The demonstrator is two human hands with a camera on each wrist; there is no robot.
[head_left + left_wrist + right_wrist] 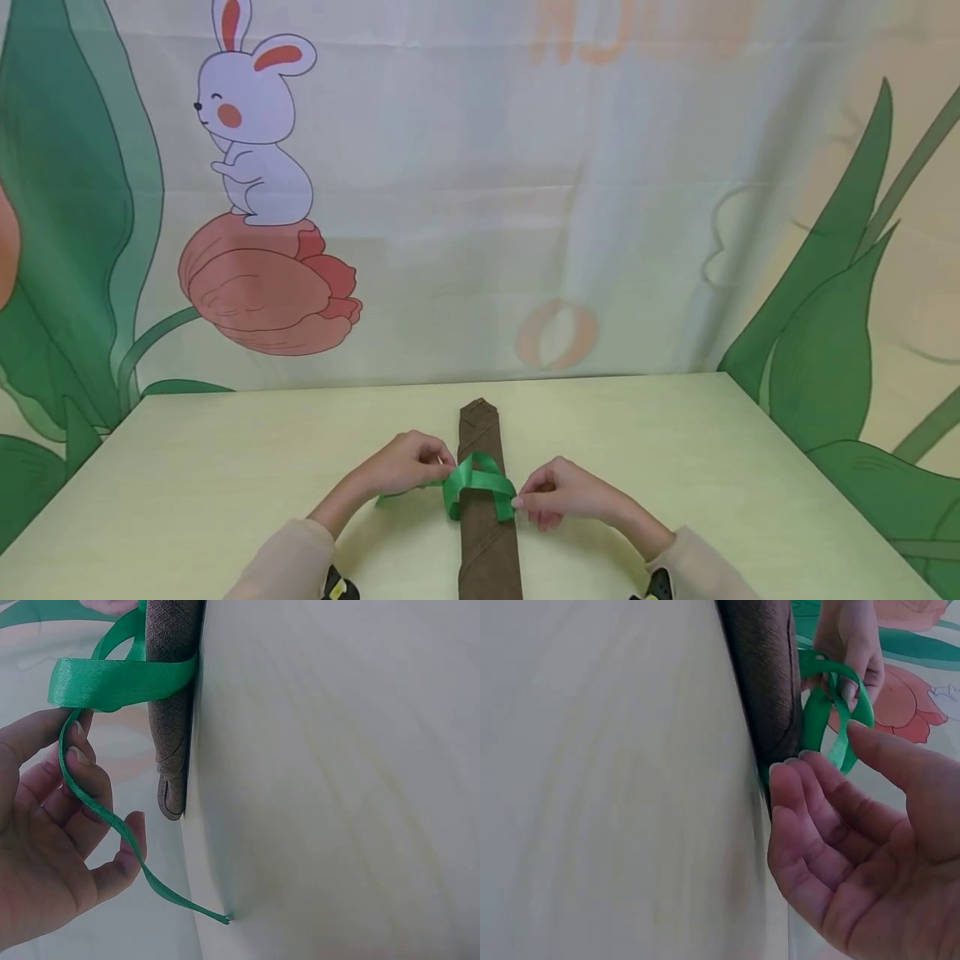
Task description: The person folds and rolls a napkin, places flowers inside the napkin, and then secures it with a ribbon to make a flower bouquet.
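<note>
On the table lies a long brown fabric-covered roll [489, 550], its seams running slantwise, with a green satin ribbon [491, 482] looped around it. My left hand [411, 463], left of the roll, pinches the ribbon near its loops. From there a loose tail of the ribbon [154, 879] hangs past the fingers to the table. To the right of the roll, my right hand [564, 492] has its fingers loosely bent and its fingertips [804, 755] at the ribbon's edge. A gap shows between its thumb and fingers, with a ribbon loop [862, 705] visible beyond.
The pale yellow table [225, 467] extends on both sides of the roll. Behind it hangs a printed cloth backdrop [450, 208] with a rabbit, a flower and green leaves. Dark wrist devices [341, 586] sit at the beige sleeves [288, 558].
</note>
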